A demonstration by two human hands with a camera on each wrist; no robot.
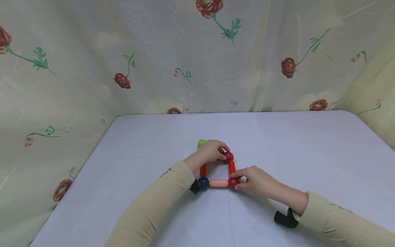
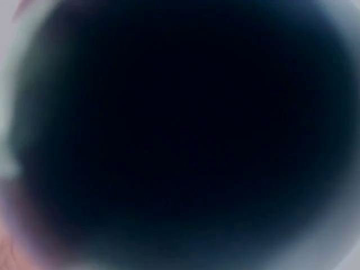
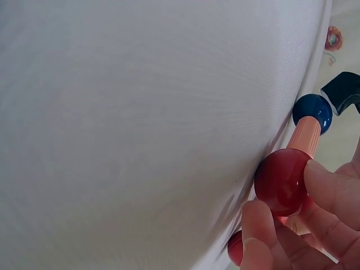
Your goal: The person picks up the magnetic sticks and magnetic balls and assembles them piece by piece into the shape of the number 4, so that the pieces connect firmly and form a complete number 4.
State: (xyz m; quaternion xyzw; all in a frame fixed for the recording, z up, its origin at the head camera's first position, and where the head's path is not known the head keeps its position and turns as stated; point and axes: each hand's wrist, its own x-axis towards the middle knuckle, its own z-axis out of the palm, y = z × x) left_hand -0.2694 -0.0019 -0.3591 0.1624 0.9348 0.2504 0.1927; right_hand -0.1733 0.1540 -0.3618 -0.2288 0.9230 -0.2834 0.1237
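A frame of balls and rods lies on the white table, like a magnetic building toy. With thumb and fingers my left hand [image 1: 212,151] grips the far red ball [image 1: 229,156]. My right hand [image 1: 257,180] pinches the near red ball [image 1: 232,184], also seen large as the red ball [image 3: 281,181] in the right wrist view. A red rod [image 1: 231,168] joins these two balls. A pink rod [image 1: 218,184] links the near one to a dark blue ball [image 1: 203,183]. Another red rod [image 1: 202,171] runs from there under my left wrist, towards a green ball [image 1: 202,142]. My left hand hides the far side.
The white-covered table [image 1: 293,147] stretches around the frame. A flowered curtain [image 1: 247,68] hangs behind it and along the sides. Black wrist-camera mounts [image 1: 285,219] hang below the sleeves. Something dark and blurred [image 2: 185,129] fills nearly all of the left wrist view.
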